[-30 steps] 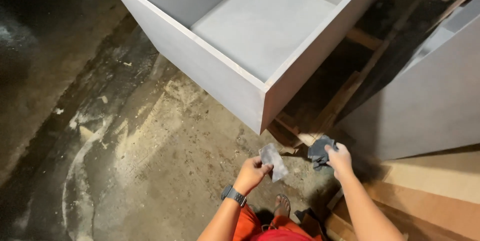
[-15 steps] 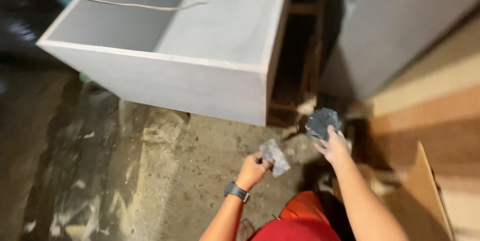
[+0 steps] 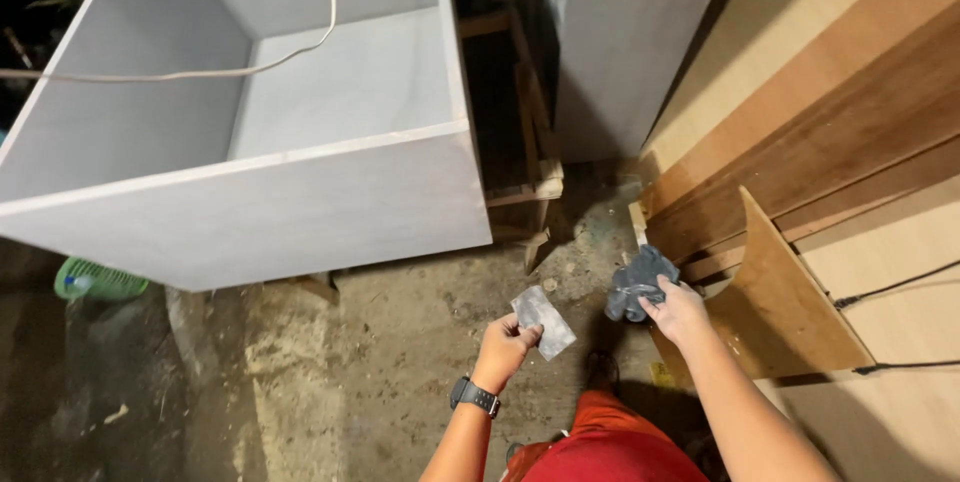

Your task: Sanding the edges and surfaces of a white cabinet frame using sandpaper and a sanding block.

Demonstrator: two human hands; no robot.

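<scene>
Head view: a grey scraper [image 3: 543, 320] is pinched in the left hand [image 3: 505, 340], blade outward; a crumpled dark rag [image 3: 637, 283] is gripped by the right hand [image 3: 678, 310], held clear beside it, apart.

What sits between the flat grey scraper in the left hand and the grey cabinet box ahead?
Nothing visible. The left hand holds the flat grey scraper over bare, dusty floor, and the gap up to the front panel of the grey cabinet box is open. The right hand holds a dark crumpled cloth off to the side.
</scene>
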